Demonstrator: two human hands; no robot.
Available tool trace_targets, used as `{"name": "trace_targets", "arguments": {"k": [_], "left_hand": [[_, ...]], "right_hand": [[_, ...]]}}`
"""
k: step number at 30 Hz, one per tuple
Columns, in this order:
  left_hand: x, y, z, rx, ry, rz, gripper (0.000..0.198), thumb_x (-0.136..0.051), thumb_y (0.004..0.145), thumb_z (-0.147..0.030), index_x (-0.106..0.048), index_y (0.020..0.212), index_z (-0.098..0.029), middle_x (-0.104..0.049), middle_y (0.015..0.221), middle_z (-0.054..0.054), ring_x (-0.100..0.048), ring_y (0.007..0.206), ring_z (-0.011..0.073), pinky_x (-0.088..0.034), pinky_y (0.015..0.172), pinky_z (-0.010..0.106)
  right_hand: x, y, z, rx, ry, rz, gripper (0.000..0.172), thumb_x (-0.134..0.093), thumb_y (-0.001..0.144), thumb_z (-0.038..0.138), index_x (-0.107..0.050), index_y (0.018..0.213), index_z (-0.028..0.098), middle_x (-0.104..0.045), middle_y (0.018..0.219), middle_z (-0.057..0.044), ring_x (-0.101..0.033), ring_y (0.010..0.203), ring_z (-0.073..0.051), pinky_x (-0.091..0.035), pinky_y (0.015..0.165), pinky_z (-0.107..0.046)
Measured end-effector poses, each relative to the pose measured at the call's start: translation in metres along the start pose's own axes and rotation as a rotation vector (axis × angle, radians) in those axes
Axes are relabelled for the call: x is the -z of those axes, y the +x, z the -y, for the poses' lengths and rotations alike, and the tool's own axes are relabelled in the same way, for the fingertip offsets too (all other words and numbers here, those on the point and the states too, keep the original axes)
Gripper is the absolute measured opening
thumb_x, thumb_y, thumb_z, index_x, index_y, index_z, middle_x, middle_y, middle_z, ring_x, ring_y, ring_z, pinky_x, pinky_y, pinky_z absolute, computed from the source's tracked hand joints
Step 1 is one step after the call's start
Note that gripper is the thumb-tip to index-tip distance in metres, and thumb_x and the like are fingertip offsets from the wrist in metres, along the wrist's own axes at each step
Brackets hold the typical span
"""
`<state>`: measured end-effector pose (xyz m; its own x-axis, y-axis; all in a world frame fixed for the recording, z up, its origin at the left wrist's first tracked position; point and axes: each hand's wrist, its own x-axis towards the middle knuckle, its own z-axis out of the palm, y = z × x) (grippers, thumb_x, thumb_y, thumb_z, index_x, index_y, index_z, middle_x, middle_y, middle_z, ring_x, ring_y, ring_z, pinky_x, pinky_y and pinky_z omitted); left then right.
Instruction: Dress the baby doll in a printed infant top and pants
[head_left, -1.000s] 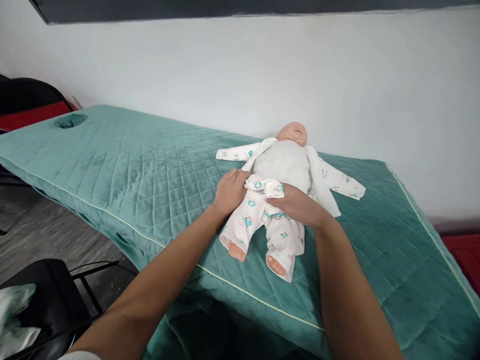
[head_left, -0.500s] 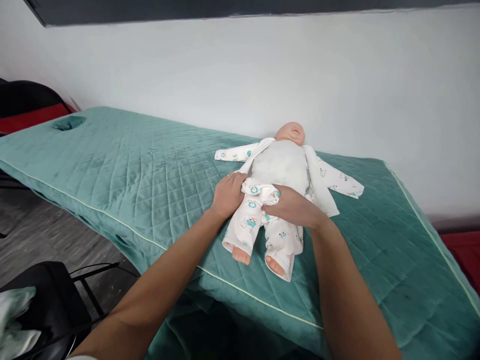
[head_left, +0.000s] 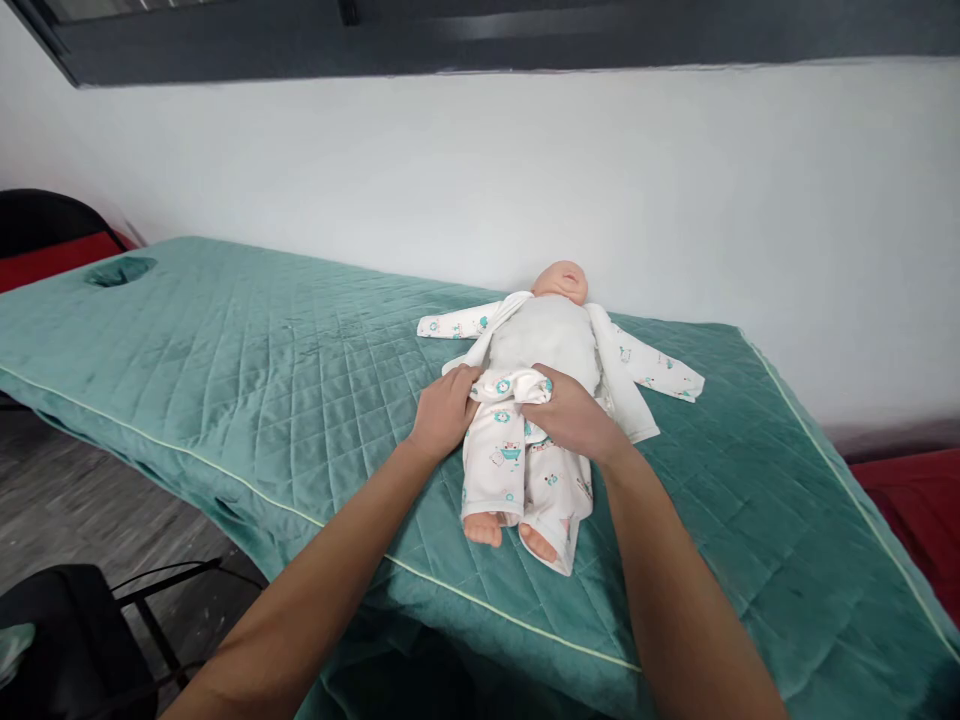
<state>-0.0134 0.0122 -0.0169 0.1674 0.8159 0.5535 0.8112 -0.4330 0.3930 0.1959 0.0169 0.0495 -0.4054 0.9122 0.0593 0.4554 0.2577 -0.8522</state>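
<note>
A baby doll lies on its back on a green quilted massage table, head toward the wall. It wears a white printed sleepsuit drawn over the legs, while the grey torso lies bare and the empty sleeves spread out at both sides. My left hand is closed on the suit's fabric at the doll's hip on the left. My right hand grips the bunched waist edge of the suit over the belly. Both doll feet stick out of the legs near the table's front edge.
A white wall runs behind the table under a dark window frame. The table has a face hole at its far left end. A black chair stands on the grey floor at lower left. Red upholstery shows at right.
The doll's legs have been brought together and now lie closer side by side. Both hands kept their grip at the waist, and the view shifted slightly up and to the right.
</note>
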Motion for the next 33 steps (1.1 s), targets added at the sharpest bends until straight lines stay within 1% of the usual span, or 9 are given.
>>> {"name": "trace_targets", "arguments": {"k": [6, 11, 13, 16, 18, 20, 23, 28, 33], "left_hand": [[0.011, -0.008, -0.009, 0.172, -0.375, 0.048, 0.018, -0.052, 0.089, -0.027, -0.062, 0.101, -0.019, -0.07, 0.097, 0.004, -0.063, 0.09, 0.0198, -0.047, 0.081, 0.031], [0.025, -0.009, -0.011, 0.304, -0.779, 0.147, 0.018, -0.061, 0.078, -0.026, -0.064, 0.094, -0.018, -0.066, 0.09, 0.001, -0.059, 0.086, 0.0182, -0.046, 0.079, 0.029], [0.028, -0.009, -0.009, 0.305, -0.852, 0.166, 0.018, -0.059, 0.077, -0.026, -0.066, 0.092, -0.018, -0.066, 0.091, 0.002, -0.06, 0.089, 0.0198, -0.047, 0.083, 0.031], [0.027, -0.008, -0.004, 0.269, -0.927, 0.147, 0.02, -0.056, 0.08, -0.027, -0.069, 0.093, -0.018, -0.069, 0.099, 0.006, -0.061, 0.099, 0.0233, -0.046, 0.092, 0.035], [0.026, -0.004, -0.002, 0.289, -0.95, 0.126, 0.024, -0.053, 0.087, -0.033, -0.071, 0.09, -0.017, -0.07, 0.098, 0.007, -0.061, 0.098, 0.0235, -0.046, 0.092, 0.035], [0.029, 0.007, -0.004, 0.335, -0.884, 0.164, 0.032, -0.051, 0.092, -0.041, -0.071, 0.082, -0.017, -0.07, 0.09, 0.006, -0.061, 0.088, 0.0215, -0.046, 0.084, 0.034], [0.042, 0.032, -0.016, 0.273, -0.687, 0.379, 0.032, -0.058, 0.089, -0.045, -0.07, 0.077, -0.018, -0.069, 0.082, 0.003, -0.059, 0.077, 0.0181, -0.044, 0.072, 0.029], [0.065, 0.077, -0.046, -0.041, -0.448, 0.777, 0.024, -0.075, 0.076, -0.046, -0.073, 0.075, -0.022, -0.067, 0.071, -0.002, -0.055, 0.065, 0.0147, -0.034, 0.058, 0.025], [0.061, 0.103, -0.053, -0.196, -0.617, 1.086, 0.007, -0.078, 0.071, -0.03, -0.075, 0.071, -0.024, -0.063, 0.062, -0.004, -0.052, 0.056, 0.0121, -0.032, 0.055, 0.025]], "right_hand": [[0.002, -0.002, 0.003, 0.035, -0.004, 0.043, 0.011, -0.061, 0.079, 0.029, -0.058, 0.087, 0.021, -0.061, 0.081, 0.001, -0.055, 0.075, -0.018, -0.043, 0.065, -0.029], [0.017, -0.013, 0.011, 0.093, 0.083, 0.153, 0.027, -0.069, 0.084, 0.041, -0.064, 0.102, 0.02, -0.067, 0.098, -0.003, -0.06, 0.089, -0.02, -0.047, 0.075, -0.031], [0.027, -0.016, 0.009, 0.108, 0.131, 0.146, 0.031, -0.065, 0.089, 0.048, -0.066, 0.104, 0.02, -0.068, 0.1, -0.004, -0.06, 0.089, -0.019, -0.047, 0.076, -0.03], [0.041, -0.019, 0.002, 0.082, 0.225, 0.051, 0.038, -0.054, 0.095, 0.054, -0.069, 0.097, 0.019, -0.068, 0.089, -0.004, -0.06, 0.079, -0.016, -0.047, 0.073, -0.029], [0.046, -0.019, -0.003, 0.039, 0.259, -0.002, 0.036, -0.06, 0.092, 0.052, -0.069, 0.091, 0.018, -0.068, 0.082, -0.003, -0.059, 0.075, -0.015, -0.046, 0.071, -0.028], [0.047, -0.019, -0.004, 0.0, 0.264, 0.007, 0.031, -0.071, 0.085, 0.049, -0.069, 0.087, 0.018, -0.068, 0.079, -0.002, -0.059, 0.073, -0.014, -0.044, 0.067, -0.027], [0.043, -0.018, -0.003, -0.045, 0.279, 0.077, 0.028, -0.079, 0.078, 0.043, -0.07, 0.086, 0.018, -0.067, 0.076, 0.0, -0.057, 0.068, -0.012, -0.041, 0.062, -0.025], [0.039, -0.017, -0.006, -0.076, 0.358, 0.167, 0.027, -0.084, 0.074, 0.038, -0.07, 0.087, 0.018, -0.065, 0.073, 0.001, -0.056, 0.066, -0.011, -0.041, 0.061, -0.024], [0.041, -0.015, -0.011, -0.101, 0.473, 0.186, 0.033, -0.082, 0.076, 0.039, -0.067, 0.096, 0.019, -0.064, 0.071, 0.002, -0.052, 0.063, -0.01, -0.038, 0.059, -0.024]]}}
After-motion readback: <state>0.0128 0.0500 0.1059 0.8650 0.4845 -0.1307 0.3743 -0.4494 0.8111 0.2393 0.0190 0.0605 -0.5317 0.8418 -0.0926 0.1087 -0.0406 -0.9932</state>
